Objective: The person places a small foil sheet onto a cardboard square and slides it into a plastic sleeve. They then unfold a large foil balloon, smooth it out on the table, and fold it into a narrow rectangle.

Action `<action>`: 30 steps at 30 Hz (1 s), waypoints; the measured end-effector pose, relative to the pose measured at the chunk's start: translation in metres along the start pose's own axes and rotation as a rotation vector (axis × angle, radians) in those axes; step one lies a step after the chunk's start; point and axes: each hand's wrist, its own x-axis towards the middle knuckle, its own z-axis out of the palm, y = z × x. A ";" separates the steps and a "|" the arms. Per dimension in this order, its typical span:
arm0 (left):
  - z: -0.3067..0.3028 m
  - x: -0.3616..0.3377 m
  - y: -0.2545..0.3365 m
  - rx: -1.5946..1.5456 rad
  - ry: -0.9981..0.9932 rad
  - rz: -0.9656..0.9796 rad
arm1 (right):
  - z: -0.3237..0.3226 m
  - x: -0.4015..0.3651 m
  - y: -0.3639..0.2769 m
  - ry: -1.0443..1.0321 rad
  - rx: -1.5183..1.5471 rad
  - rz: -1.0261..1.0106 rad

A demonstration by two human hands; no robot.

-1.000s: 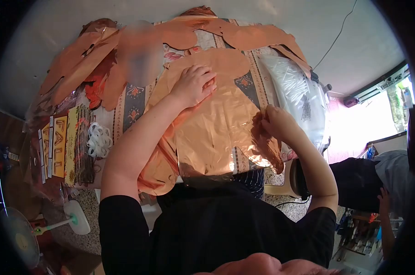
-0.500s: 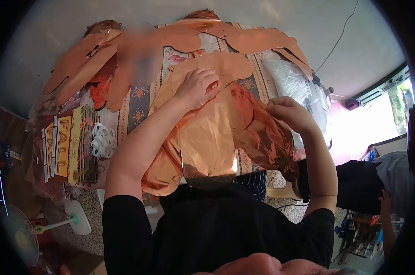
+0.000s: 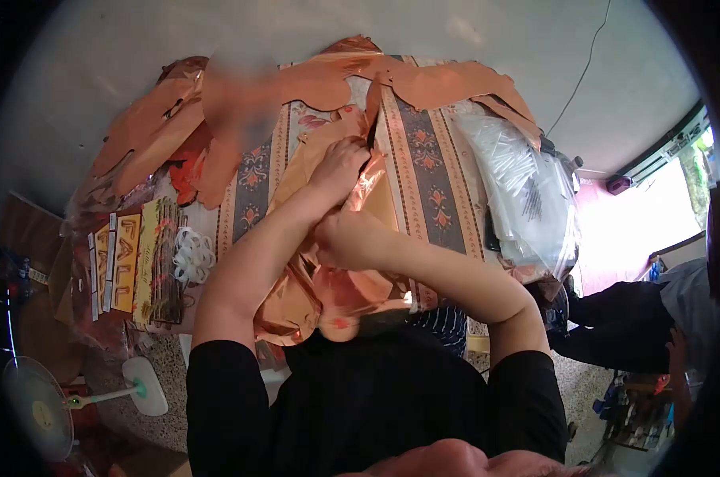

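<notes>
Copper-coloured foil sheet (image 3: 296, 306) lies in folds on the patterned tablecloth (image 3: 427, 159) in front of me. My left hand (image 3: 342, 167) is closed on the upper part of the foil, its fingers curled round a fold that stands up toward the back. Just below it, my right hand (image 3: 340, 238) reaches across the foil, with the forearm slanting in from the right. The right fingers are hidden under the hand and by the foil. Shiny crumpled foil shows between and below the hands.
More copper foil shapes (image 3: 447, 83) stretch along the table's far edge. Stacked packets (image 3: 125, 262) and white rings (image 3: 193, 254) sit at left, clear plastic bags (image 3: 527, 199) at right. A fan (image 3: 38, 409) stands lower left; another person (image 3: 630, 322) is at right.
My right hand has moved left across the foil to beside my left hand. The foil's right part has been folded over to the left, uncovering more tablecloth.
</notes>
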 end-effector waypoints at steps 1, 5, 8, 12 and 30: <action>-0.002 0.000 0.003 0.005 0.000 0.000 | 0.007 -0.005 0.012 0.059 0.144 -0.133; -0.006 -0.002 0.008 -0.057 0.002 -0.057 | -0.023 -0.032 0.051 0.295 0.604 -0.088; -0.018 0.000 0.019 -0.044 -0.049 -0.087 | -0.038 -0.022 0.104 0.714 0.135 0.060; -0.008 0.001 0.012 -0.084 -0.066 -0.136 | -0.018 0.001 0.137 0.523 -0.275 0.112; -0.003 0.002 0.002 -0.230 -0.024 -0.069 | -0.022 -0.079 0.051 0.047 0.939 -0.228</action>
